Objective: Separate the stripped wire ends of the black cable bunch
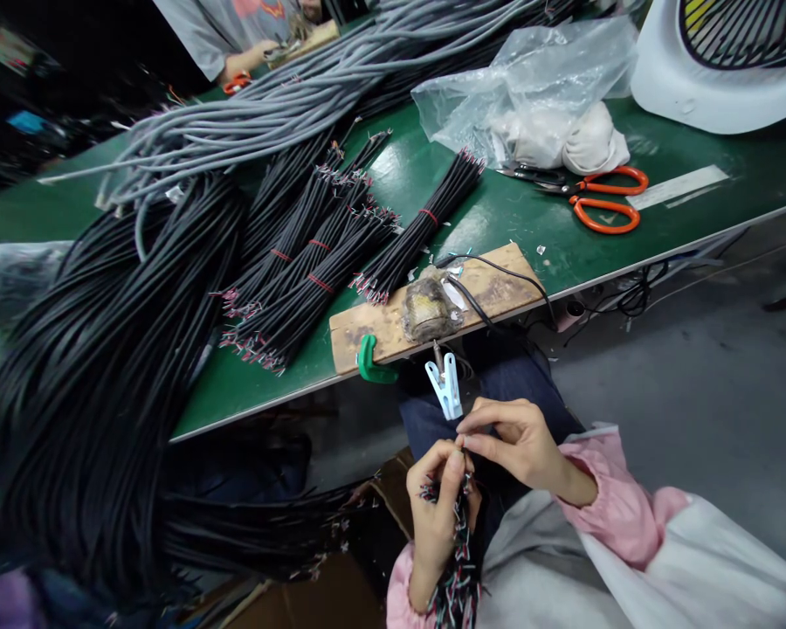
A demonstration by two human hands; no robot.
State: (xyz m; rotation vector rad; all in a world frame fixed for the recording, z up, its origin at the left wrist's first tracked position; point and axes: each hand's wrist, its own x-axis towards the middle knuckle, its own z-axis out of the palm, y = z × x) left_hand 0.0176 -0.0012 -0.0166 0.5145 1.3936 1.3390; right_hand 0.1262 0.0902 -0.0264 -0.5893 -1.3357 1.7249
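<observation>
My left hand is closed round a bunch of black cables whose stripped red, green and white wire ends stick up in my lap. My right hand pinches one wire end of that bunch between thumb and forefinger, just below a white clothes peg. The peg hangs from a small taped device fixed on a wooden board. A green clamp holds the board to the edge of the green table.
Bundles of short black cables tied with red bands lie on the table, beside big coils of black and grey cable. Orange scissors, a plastic bag and a white fan sit at right. Another person works across the table.
</observation>
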